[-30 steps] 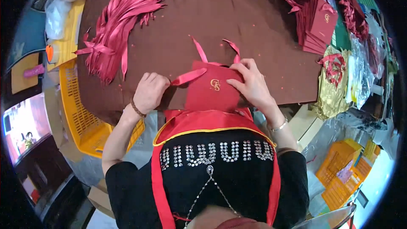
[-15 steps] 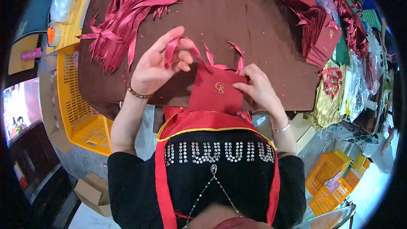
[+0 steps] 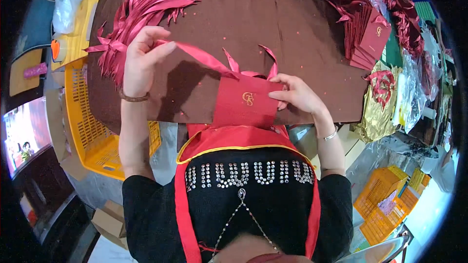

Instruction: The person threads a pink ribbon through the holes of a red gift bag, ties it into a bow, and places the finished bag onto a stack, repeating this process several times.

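A red paper gift bag [image 3: 239,104] with a gold emblem stands upright at the table's near edge, against my red apron. My right hand [image 3: 297,95] pinches its right side, thumb on the front. Up and to the left, my left hand [image 3: 148,56] grips the end of a red ribbon [image 3: 202,57] between thumb and fingers. That ribbon runs taut and slanting down to the bag's top left. Two more ribbon ends [image 3: 270,61] rise from behind the bag's top edge.
A bundle of loose red ribbons [image 3: 141,14] lies at the far left of the brown-covered table [image 3: 234,14]. Stacked red bags [image 3: 368,34] lie far right, beside gold wrapping [image 3: 378,112] and plastic. A yellow crate [image 3: 85,122] stands left, below the table edge.
My left hand has moved left and away from the bag, drawing the ribbon from a loose loop into a straight line. The right hand stays on the bag's right side.
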`<state>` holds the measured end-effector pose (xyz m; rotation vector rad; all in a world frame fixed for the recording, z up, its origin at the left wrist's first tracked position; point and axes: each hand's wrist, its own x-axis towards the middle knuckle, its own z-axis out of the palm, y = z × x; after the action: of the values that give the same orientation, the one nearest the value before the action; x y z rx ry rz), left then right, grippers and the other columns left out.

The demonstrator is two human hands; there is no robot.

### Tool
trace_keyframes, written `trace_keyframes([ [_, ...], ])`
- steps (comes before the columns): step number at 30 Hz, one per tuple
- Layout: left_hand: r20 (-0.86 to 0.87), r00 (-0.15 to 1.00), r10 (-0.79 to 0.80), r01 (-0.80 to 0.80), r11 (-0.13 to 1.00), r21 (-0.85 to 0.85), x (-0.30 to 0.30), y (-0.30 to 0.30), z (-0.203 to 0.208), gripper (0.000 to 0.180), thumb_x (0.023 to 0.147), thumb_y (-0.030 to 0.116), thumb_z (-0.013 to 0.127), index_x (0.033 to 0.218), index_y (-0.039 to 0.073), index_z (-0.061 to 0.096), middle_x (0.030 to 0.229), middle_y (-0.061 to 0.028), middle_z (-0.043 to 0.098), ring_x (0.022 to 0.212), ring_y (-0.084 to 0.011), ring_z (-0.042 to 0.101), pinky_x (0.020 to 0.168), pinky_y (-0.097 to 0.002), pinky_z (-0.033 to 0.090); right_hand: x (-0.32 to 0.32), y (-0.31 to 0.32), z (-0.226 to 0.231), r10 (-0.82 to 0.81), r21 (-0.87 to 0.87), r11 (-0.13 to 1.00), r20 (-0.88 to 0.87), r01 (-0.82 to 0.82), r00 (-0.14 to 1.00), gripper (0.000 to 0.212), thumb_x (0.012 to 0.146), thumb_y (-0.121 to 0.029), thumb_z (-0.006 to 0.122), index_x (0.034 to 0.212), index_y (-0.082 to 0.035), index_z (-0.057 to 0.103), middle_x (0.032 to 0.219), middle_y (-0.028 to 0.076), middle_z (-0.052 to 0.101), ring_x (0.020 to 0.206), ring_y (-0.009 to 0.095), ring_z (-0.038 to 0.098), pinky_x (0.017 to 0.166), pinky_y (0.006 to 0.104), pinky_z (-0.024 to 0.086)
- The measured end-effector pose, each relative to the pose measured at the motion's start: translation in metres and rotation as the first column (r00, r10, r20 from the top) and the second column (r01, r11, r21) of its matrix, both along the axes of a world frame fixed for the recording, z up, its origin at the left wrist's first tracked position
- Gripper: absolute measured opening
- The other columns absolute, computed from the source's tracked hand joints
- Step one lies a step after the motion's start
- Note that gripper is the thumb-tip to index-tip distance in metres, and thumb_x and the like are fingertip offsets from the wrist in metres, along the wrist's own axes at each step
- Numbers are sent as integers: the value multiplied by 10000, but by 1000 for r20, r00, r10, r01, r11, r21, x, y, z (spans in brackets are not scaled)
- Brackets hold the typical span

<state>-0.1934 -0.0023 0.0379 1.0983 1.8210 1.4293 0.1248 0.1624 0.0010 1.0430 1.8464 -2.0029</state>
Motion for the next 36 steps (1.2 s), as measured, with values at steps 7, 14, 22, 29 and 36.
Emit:
trace_keyframes([
  [7,823,230,-519,-63,836,544,5,11,3,488,887,109,515,1322,-54,364,1136,-168,573,1048,-250,557,921,-367,430,-6,-2,-2,-49,-104,994,-57,43,997,334,873,-144,588,1157,23,537,743,39,596,599,85,588,523,216,495],
  [14,232,965,-122,142,987,-73,36,31,7,185,867,81,547,1000,-22,625,1031,-68,565,859,-165,569,849,-281,429,-7,-3,-10,-137,-212,969,-35,127,990,325,933,-223,487,1142,19,544,759,43,599,600,92,588,550,216,512],
  [22,384,795,-470,555,819,-146,123,38,-25,151,909,132,518,975,3,559,703,-72,573,636,-109,556,585,-278,454,-5,-9,-9,-189,-234,958,-73,168,979,253,937,-232,491,1022,-6,567,780,19,602,583,75,574,528,209,491],
  [29,-269,843,-466,399,877,-269,140,27,-34,164,869,178,566,957,51,619,760,-129,636,672,-276,625,585,-360,478,-2,-16,-8,-237,-181,960,-117,214,964,226,948,-213,481,1038,-22,563,765,-13,588,561,39,551,520,171,456],
  [36,-461,743,-486,364,870,-332,148,25,-27,114,837,113,585,928,57,625,887,-124,627,826,-283,619,674,-336,494,-2,-22,-2,-178,46,982,-137,186,974,265,946,-229,490,1058,-2,569,760,-4,594,535,46,540,500,183,443],
])
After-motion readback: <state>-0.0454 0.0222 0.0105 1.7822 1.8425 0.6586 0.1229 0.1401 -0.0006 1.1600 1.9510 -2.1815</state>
